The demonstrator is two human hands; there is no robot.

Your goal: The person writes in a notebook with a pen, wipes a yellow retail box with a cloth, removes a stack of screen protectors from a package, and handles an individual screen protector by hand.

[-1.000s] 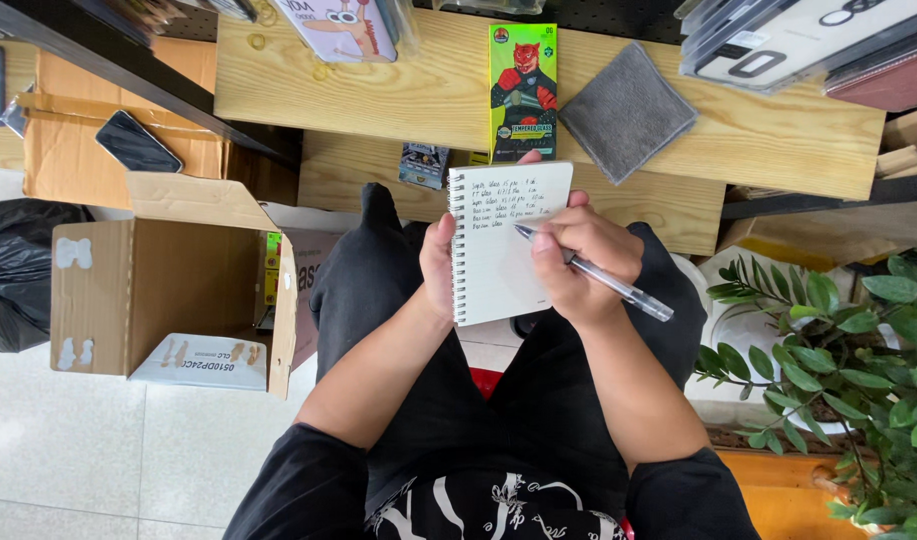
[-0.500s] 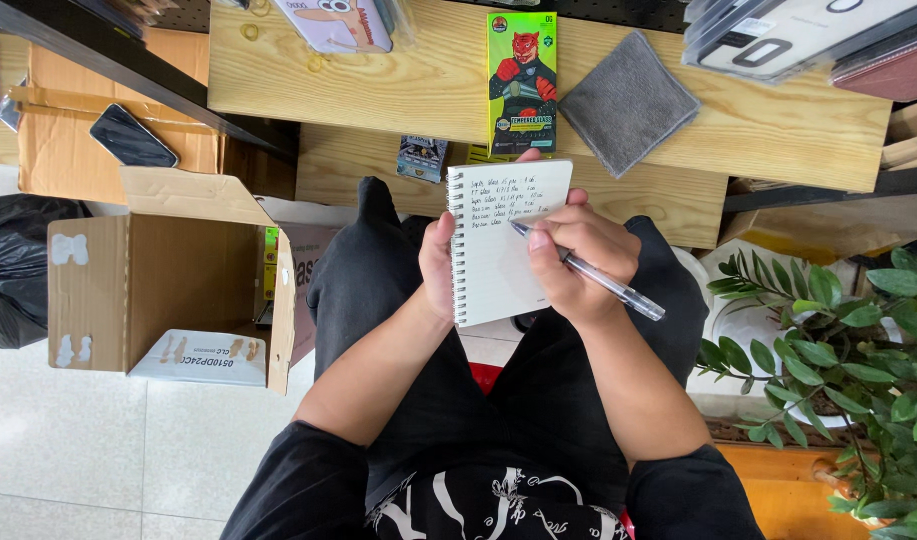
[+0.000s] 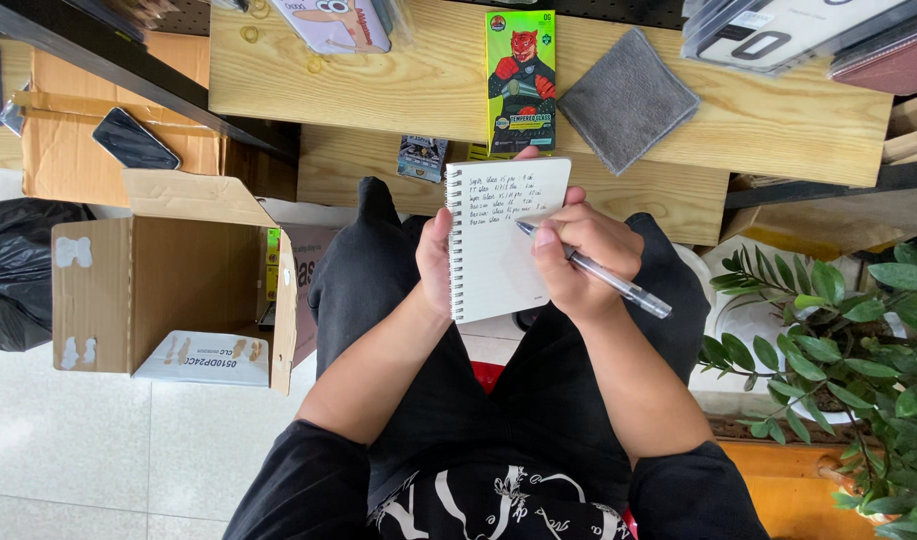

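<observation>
White spiral notepad (image 3: 503, 240) lined with dark handwriting; clear pen (image 3: 603, 275) with dark tip. Grey cloth (image 3: 628, 98) on the pale wood worktop (image 3: 778, 120). Green box (image 3: 519, 75) bearing a red-and-black figure. Brown carton (image 3: 168, 290). Black trousers (image 3: 518, 400).

On the wooden surface (image 3: 758, 120) ahead of you lies a grey cloth (image 3: 628, 98), and just to its left a green packet (image 3: 519, 78) with a red-masked figure on it. A dark phone (image 3: 134, 138) rests on the flattened cardboard at your far left. Below it stands an open cardboard box (image 3: 168, 282), beside a black plastic bag (image 3: 16, 270). At your right, a leafy green plant (image 3: 848, 350) sits in its pot.
</observation>
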